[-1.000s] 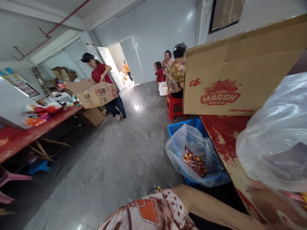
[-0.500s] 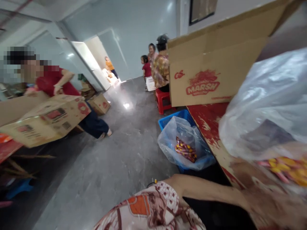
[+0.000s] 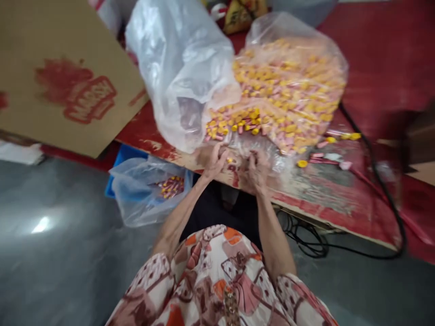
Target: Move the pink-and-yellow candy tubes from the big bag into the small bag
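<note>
My left hand [image 3: 215, 164] is at the table's front edge with its fingers curled together; a small yellow bit [image 3: 229, 160] shows by the fingertips, too blurred to make out. Beside it my right hand [image 3: 258, 171] is closed too, and whatever it holds is hidden. Just beyond both hands, small pink tubes with yellow caps [image 3: 238, 122] spill from the mouth of a large clear plastic bag [image 3: 292, 86] full of them. Crumpled clear plastic [image 3: 277, 160] lies against my right hand. A big whitish plastic bag [image 3: 183, 50] stands to the left of the pile.
A cardboard box [image 3: 30, 40] stands at the left on the worn red table [image 3: 370, 59]. Below the edge, a blue basket [image 3: 124, 156] holds a clear liner bag [image 3: 131, 199] with some tubes [image 3: 172, 186]. A black cable [image 3: 380, 181] hangs over the right side. Loose tubes [image 3: 326, 157] lie nearby.
My view has swung from the room and floor at the left down to the table. Both hands now show side by side; before, only one blurred arm reached across the table edge.
</note>
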`<state>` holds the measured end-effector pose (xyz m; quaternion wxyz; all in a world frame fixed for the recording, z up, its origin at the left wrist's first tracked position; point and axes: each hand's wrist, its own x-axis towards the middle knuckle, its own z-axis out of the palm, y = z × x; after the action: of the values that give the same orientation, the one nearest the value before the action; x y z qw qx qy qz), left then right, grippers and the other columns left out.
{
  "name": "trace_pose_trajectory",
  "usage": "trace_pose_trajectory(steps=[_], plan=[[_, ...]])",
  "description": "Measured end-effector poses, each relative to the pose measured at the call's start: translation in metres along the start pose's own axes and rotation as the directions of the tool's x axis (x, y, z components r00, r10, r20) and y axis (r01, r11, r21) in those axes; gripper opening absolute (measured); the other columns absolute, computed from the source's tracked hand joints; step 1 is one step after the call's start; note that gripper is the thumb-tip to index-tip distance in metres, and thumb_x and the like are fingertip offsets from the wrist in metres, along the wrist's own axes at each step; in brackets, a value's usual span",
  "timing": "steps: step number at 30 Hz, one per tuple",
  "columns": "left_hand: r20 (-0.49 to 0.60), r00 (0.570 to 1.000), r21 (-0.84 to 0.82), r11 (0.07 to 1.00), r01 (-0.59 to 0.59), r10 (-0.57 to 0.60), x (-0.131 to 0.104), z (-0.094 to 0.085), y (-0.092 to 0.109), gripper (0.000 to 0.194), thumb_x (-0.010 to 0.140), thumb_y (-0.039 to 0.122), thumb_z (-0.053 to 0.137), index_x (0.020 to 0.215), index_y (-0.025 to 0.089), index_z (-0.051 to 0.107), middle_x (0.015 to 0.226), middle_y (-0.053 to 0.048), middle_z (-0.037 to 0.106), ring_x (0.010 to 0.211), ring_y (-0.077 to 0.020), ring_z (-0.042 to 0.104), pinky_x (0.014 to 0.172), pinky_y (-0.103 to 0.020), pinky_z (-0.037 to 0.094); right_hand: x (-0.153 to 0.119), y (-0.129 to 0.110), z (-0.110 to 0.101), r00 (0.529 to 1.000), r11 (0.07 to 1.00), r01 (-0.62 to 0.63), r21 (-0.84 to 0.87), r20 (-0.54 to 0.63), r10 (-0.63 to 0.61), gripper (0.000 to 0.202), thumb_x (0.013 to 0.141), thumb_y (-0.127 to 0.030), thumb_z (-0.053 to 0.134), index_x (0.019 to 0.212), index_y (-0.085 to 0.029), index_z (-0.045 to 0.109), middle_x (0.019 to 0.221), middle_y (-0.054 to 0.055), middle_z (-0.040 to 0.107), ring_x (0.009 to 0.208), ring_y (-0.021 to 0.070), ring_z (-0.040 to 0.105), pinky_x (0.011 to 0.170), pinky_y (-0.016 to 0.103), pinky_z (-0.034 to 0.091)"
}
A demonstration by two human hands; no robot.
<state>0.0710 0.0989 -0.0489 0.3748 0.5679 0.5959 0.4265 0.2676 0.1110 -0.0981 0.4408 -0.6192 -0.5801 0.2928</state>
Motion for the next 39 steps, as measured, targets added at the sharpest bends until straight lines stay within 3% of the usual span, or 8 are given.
trace_pose_trajectory(steps=[2,5,13,17,23,27,34,39], plan=[[0.034,0.987,0.324,0.933,-0.158,0.155,0.000,0.004,-0.005,0.019,0.109,0.024,0.061,0.125,0.021,0.071,0.122,-0.013,0.081,0.116,-0.0260,0.080,0.103,-0.036,0.062,-0.001,-0.006,0.000,1.000,1.000,-0.010,0.011,0.021,0.010,0.033,0.109,-0.032,0.050,0.124,-0.023,0.079,0.110,0.008,0.083,0.099,0.0243,0.073,0.100,0.039,0.061],[0.132,0.962,0.499,0.822,-0.274,0.241,0.007,0.008,-0.010,0.021,0.107,0.025,0.055,0.118,0.022,0.072,0.120,-0.014,0.083,0.114,-0.0273,0.081,0.101,-0.036,0.063,-0.001,-0.017,-0.004,0.997,0.999,-0.033,0.003,0.074,0.033,0.033,0.110,-0.024,0.052,0.128,-0.022,0.079,0.122,0.009,0.085,0.111,0.0260,0.078,0.109,0.041,0.062],[-0.014,0.928,0.428,0.841,-0.331,0.372,0.026,0.003,-0.003,0.026,0.101,0.041,0.056,0.104,0.025,0.075,0.091,-0.005,0.080,0.078,-0.0236,0.073,0.077,-0.033,0.059,0.010,-0.034,-0.007,0.990,0.984,-0.033,-0.178,0.130,0.057,0.039,0.114,-0.012,0.053,0.142,-0.024,0.076,0.131,0.008,0.085,0.120,0.0219,0.081,0.112,0.036,0.063],[-0.149,0.847,0.448,0.798,-0.402,0.510,0.022,0.004,-0.002,0.031,0.101,0.046,0.057,0.099,0.021,0.074,0.088,-0.011,0.077,0.077,-0.0263,0.068,0.082,-0.042,0.059,0.013,-0.038,-0.008,0.992,0.984,-0.035,-0.172,0.115,0.055,0.037,0.113,-0.010,0.055,0.141,-0.023,0.075,0.127,0.006,0.086,0.117,0.0203,0.081,0.108,0.033,0.064],[0.018,0.818,0.425,0.736,-0.527,0.575,0.031,0.004,-0.014,0.027,0.100,0.050,0.052,0.097,0.030,0.069,0.082,-0.004,0.074,0.077,-0.0311,0.069,0.081,-0.051,0.062,0.013,-0.039,-0.008,0.997,0.982,-0.047,-0.184,0.053,0.057,0.039,0.112,-0.008,0.057,0.144,-0.024,0.073,0.130,0.001,0.084,0.115,0.0214,0.081,0.105,0.032,0.064],[-0.043,0.787,0.406,0.730,-0.549,0.616,0.035,-0.005,-0.021,0.025,0.099,0.048,0.059,0.098,0.029,0.075,0.082,-0.007,0.077,0.074,-0.0309,0.068,0.079,-0.053,0.060,0.014,-0.036,-0.002,0.999,0.965,-0.005,-0.261,0.034,0.014,0.033,0.112,-0.010,0.059,0.139,-0.021,0.075,0.127,0.005,0.085,0.112,0.0200,0.081,0.101,0.029,0.064],[-0.018,0.805,0.367,0.753,-0.546,0.593,0.027,0.000,-0.039,0.027,0.100,0.038,0.057,0.103,0.024,0.080,0.090,-0.011,0.082,0.083,-0.0292,0.075,0.088,-0.046,0.061,0.049,-0.046,-0.012,0.981,0.891,0.161,-0.424,0.166,-0.098,0.032,0.109,-0.015,0.066,0.139,-0.021,0.075,0.136,0.008,0.081,0.119,0.0224,0.077,0.104,0.032,0.064],[-0.035,0.870,0.399,0.805,-0.439,0.492,0.009,0.007,-0.034,0.031,0.105,0.031,0.049,0.110,0.022,0.078,0.105,-0.014,0.084,0.101,-0.0279,0.079,0.102,-0.043,0.063,0.094,-0.057,-0.018,0.998,0.853,-0.040,-0.520,0.018,0.058,0.052,0.111,-0.007,0.042,0.157,-0.008,0.067,0.134,0.024,0.078,0.112,0.0294,0.075,0.105,0.042,0.061]])
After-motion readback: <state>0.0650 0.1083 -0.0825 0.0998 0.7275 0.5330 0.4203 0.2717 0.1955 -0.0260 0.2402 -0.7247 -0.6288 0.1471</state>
